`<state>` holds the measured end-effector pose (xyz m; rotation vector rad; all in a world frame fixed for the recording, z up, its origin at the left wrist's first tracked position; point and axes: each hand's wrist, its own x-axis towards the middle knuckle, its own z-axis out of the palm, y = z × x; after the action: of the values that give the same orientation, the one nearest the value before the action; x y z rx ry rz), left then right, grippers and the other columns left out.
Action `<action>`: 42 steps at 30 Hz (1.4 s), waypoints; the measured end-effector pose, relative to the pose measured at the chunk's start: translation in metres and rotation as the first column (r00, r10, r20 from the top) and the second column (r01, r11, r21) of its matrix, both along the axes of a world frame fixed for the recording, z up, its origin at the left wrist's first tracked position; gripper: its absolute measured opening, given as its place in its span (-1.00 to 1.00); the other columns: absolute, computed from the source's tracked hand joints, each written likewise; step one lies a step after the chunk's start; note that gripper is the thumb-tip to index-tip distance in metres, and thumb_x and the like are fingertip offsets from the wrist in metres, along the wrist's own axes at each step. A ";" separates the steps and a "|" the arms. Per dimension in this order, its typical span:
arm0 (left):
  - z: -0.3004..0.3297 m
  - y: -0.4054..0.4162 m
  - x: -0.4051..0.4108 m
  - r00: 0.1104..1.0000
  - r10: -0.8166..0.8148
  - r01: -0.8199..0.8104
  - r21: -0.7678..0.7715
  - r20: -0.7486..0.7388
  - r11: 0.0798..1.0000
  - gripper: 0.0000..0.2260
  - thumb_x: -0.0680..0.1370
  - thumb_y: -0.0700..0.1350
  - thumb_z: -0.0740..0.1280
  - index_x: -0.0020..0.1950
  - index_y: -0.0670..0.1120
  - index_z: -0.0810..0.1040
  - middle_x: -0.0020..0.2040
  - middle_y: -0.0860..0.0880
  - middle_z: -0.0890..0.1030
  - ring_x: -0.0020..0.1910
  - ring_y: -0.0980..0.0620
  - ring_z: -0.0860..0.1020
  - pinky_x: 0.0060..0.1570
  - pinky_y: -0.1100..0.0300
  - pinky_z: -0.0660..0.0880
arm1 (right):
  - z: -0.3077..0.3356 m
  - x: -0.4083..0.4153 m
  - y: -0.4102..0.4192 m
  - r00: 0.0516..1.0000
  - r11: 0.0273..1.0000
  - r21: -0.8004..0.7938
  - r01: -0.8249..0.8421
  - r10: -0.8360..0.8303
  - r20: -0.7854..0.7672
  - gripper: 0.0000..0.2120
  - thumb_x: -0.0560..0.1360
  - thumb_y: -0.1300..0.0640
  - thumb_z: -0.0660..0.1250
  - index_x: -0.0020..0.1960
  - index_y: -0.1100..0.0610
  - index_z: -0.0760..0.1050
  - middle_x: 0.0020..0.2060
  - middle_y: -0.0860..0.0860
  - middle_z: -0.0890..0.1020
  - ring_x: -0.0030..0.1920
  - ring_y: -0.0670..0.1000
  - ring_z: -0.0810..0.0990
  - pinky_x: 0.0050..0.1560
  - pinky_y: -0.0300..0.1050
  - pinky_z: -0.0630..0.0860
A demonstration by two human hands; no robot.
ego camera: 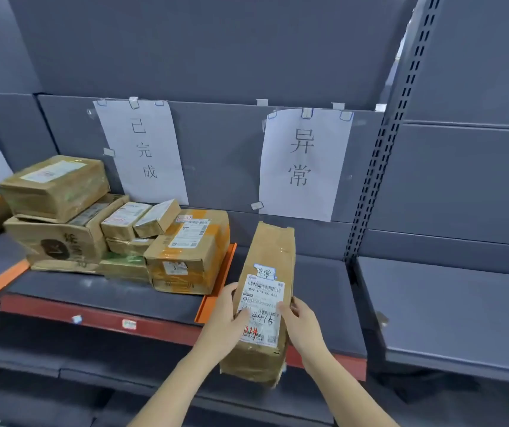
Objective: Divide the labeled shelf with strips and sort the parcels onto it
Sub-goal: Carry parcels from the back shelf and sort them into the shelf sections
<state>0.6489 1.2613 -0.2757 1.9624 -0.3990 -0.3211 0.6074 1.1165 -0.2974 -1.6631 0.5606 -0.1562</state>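
Brown cardboard parcel (pixel 262 303), wrapped in glossy tape, white paper label. Matt grey metal shelf (pixel 324 291), smooth orange plastic strip (pixel 216 283).

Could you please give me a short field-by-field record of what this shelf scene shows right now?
held item: long brown cardboard parcel with a white shipping label
left hand: grips the parcel's left side
right hand: grips the parcel's right side
parcel position: far end over the grey shelf board, near end past the red front edge
divider: orange plastic strip just left of the parcel
left section: stack of brown cardboard boxes
wall signs: white paper sheet reading 已完成; white paper sheet reading 异常
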 end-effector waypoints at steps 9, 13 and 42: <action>-0.032 0.006 0.085 0.975 -0.142 0.102 0.226 0.170 0.969 -0.48 0.64 -0.04 0.08 0.54 0.04 -0.07 0.52 0.07 0.09 0.18 0.28 0.35 0.02 0.49 0.38 | -0.014 0.085 0.021 0.996 0.997 -0.028 0.070 -0.071 -0.058 -0.77 0.59 0.17 0.14 0.22 0.03 0.41 0.06 -0.07 0.62 0.01 -0.07 0.62 -0.11 -0.21 0.55; -0.040 0.007 0.099 0.955 -0.193 0.093 0.392 0.223 0.915 -0.48 0.65 -0.01 0.03 0.55 -0.03 -0.12 0.56 -0.02 -0.12 0.46 0.07 0.20 0.30 0.26 0.35 | -0.025 0.099 0.029 0.992 0.993 -0.073 0.088 -0.094 -0.083 -0.78 0.60 0.14 0.11 0.21 0.03 0.42 0.04 -0.08 0.63 0.00 -0.09 0.61 -0.02 -0.14 0.55; 0.054 -0.189 -0.028 0.498 -0.638 0.388 0.507 0.588 0.770 -0.54 0.64 -0.05 0.06 0.52 -0.12 0.10 0.51 -0.02 0.18 0.49 0.05 0.11 0.44 0.21 0.04 | 0.052 -0.135 -0.135 0.894 0.503 -0.830 0.242 -0.448 -0.010 -0.48 0.64 0.01 0.05 0.54 0.06 -0.01 0.54 -0.04 0.02 0.53 0.00 -0.07 0.47 -0.13 0.09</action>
<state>0.6206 1.0720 -0.2220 2.1785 -1.6095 0.0815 0.4719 0.9813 -0.2455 -2.4806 1.1272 -0.6145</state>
